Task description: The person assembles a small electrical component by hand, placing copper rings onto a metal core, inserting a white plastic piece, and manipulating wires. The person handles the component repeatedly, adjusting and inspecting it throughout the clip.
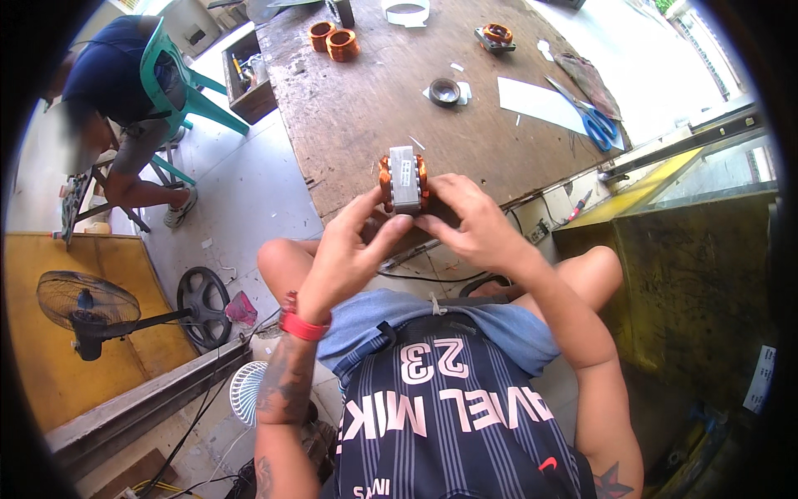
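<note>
A motor stator, a grey metal core with copper windings bulging from both sides, is held upright at the near edge of the wooden table. My left hand grips its left side, thumb low at the front. On the other side my right hand has its fingers against the copper and its thumb near the bottom. The fingers' far sides are hidden behind the stator. Beyond it lies a dark roll of tape on a scrap of white paper.
Two copper coils sit at the far left, and another wound stator at the far right. Blue-handled scissors rest on a white sheet. A person sits on a green chair at left, above a standing fan.
</note>
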Available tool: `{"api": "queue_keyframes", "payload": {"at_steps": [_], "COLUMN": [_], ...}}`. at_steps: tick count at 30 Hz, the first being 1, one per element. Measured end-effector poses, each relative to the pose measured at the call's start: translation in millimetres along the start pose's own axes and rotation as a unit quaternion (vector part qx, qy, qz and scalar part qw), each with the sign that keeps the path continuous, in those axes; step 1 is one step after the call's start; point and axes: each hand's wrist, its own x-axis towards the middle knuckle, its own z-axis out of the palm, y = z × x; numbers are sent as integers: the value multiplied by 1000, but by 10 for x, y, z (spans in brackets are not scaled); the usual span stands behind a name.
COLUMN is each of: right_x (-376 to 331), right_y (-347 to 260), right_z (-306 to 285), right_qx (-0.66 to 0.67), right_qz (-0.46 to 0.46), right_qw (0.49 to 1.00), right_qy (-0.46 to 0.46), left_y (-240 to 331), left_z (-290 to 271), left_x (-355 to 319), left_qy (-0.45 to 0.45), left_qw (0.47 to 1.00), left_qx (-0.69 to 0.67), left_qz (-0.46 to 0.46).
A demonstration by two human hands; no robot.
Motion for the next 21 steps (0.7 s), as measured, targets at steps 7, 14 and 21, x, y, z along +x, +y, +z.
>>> {"api": "queue_keyframes", "payload": {"at_steps": [7, 14, 21], "right_x": [179, 208, 206], "right_y": [155, 113, -56], "right_z": [-192, -177, -58], "right_qx": [357, 319, 359], "right_qz": [181, 206, 275], "right_qw": [907, 916, 890], "right_qy": [-131, -128, -53], "left_y": [-212, -169, 9], "left_z": [-267, -224, 24], "left_x": [147, 173, 207], "left_qy": [-137, -111, -5], "left_qw": [881, 913, 969], "left_qx": [-389, -322, -187], "left_qz": [-231, -223, -159]}}
